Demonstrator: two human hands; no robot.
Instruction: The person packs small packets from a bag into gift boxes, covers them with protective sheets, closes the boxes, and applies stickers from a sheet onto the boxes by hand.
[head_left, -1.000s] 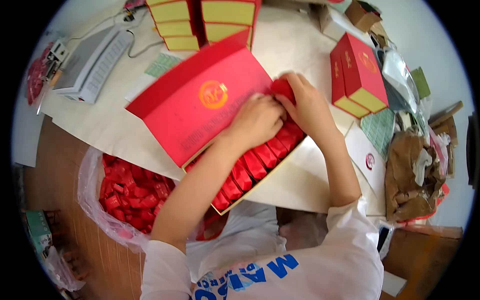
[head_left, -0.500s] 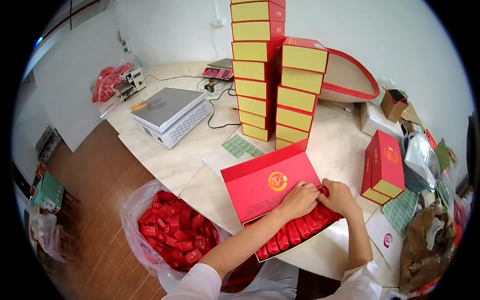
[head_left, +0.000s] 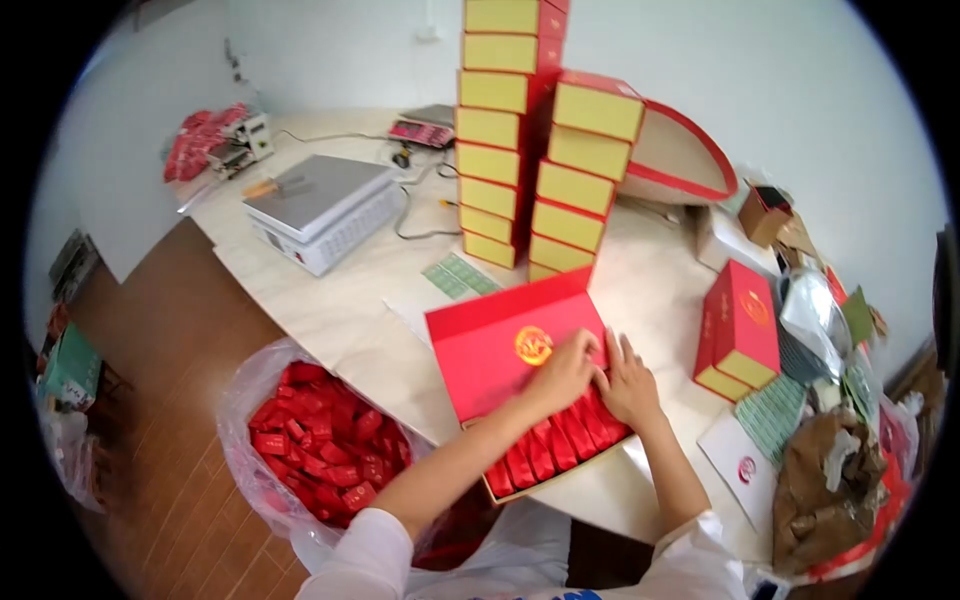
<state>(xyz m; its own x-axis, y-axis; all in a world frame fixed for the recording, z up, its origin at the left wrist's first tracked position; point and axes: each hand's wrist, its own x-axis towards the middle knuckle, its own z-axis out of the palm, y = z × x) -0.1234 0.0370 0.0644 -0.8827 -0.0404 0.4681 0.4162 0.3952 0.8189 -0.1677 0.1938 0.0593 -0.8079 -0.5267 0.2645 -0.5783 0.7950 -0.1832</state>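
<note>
A red gift box (head_left: 470, 375) lies on the table in front of me, its lid raised and tilted back with a gold emblem inside. Rows of small shiny red packets (head_left: 540, 452) fill its tray. My left hand (head_left: 563, 378) is over the packets near the lid, its fingers curled closed; whatever they may hold is hidden. At the box's right end, my right hand (head_left: 629, 388) has its fingers stretched out and slightly apart, resting near the packets' edge. Left of the table, a clear plastic bag (head_left: 240, 420) holds many loose red packets (head_left: 320, 440).
Tall stacks of red and yellow boxes (head_left: 490, 130) stand behind the open box. A white scale (head_left: 320, 210) is at the back left. Two more red boxes (head_left: 745, 325), green label sheets (head_left: 772, 415) and a brown bag (head_left: 825, 490) lie on the right.
My hands were together on a red packet at the box's right end. Now they are apart: the right hand's fingers have straightened. The whole view has shifted slightly.
</note>
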